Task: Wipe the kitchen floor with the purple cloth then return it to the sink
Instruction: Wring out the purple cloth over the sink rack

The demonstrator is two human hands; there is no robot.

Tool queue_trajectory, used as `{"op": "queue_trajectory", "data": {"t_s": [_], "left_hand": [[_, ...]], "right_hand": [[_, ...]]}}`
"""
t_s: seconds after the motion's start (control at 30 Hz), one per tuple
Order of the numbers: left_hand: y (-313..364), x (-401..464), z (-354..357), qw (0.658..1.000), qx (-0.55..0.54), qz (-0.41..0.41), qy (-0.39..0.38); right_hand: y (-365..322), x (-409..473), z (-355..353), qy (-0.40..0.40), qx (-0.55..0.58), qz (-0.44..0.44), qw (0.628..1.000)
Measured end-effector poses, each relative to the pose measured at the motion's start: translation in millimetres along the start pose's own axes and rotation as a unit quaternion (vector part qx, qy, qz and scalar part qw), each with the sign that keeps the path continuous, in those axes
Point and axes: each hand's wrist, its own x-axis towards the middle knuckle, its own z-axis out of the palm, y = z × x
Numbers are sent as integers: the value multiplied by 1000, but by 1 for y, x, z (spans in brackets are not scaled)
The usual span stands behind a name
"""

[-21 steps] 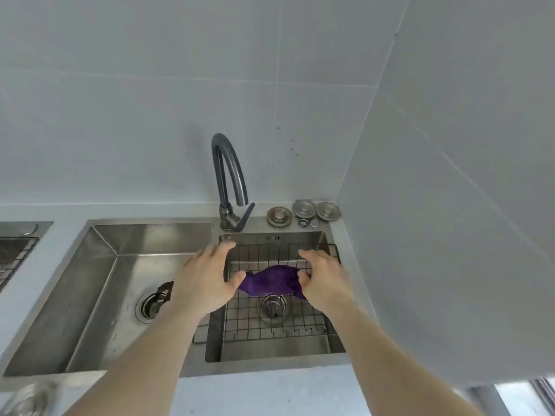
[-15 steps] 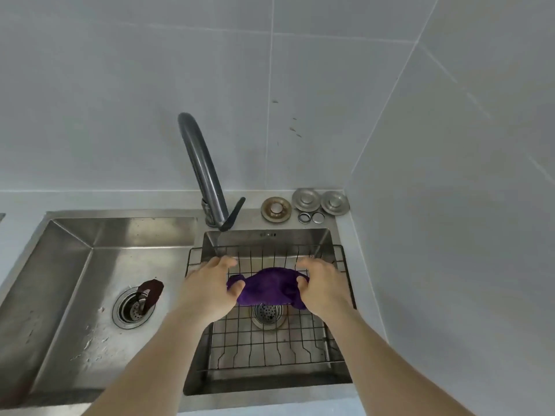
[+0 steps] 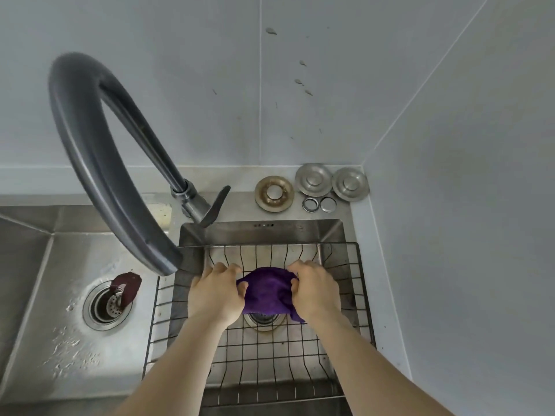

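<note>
Head view has dropped in closer over the right basin since half a second ago; faucet spout (image 3: 99, 163) now looms large at left, so the person appears to be leaning in. Both hands stay on the purple cloth (image 3: 267, 292), same two-sided hold as before, but the cloth looks more bunched and gathered between them than it did earlier. Left hand (image 3: 214, 295): fingers curled closed on the cloth's left edge, thumb tucked into the fabric. Right hand (image 3: 315, 291): fingers closed over the right edge, a tail of cloth hanging below the wrist side. Cloth sits between the two hands, above the wire rack (image 3: 357, 295) in the small basin of the sink (image 3: 330, 232), over the drain strainer (image 3: 264, 318); cannot tell whether its underside touches the rack or is just clear of it. Judgement: either a pick-up at the start of the job or a set-down at the end; these views alone don't settle which, and no floor is visible. Left basin holds a dark red stopper (image 3: 126, 288) at its drain. Drain covers (image 3: 313, 183) lie on the ledge behind, well apart from the hands.
</note>
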Motion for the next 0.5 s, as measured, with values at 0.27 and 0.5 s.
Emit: {"op": "queue_trajectory", "data": {"t_s": [0.27, 0.5], "left_hand": [[1, 1, -5, 997, 70, 12, 2], [3, -33, -30, 997, -13, 48, 58]], "right_hand": [[4, 1, -3, -6, -11, 3, 1000], [1, -23, -30, 89, 37, -22, 995]]}}
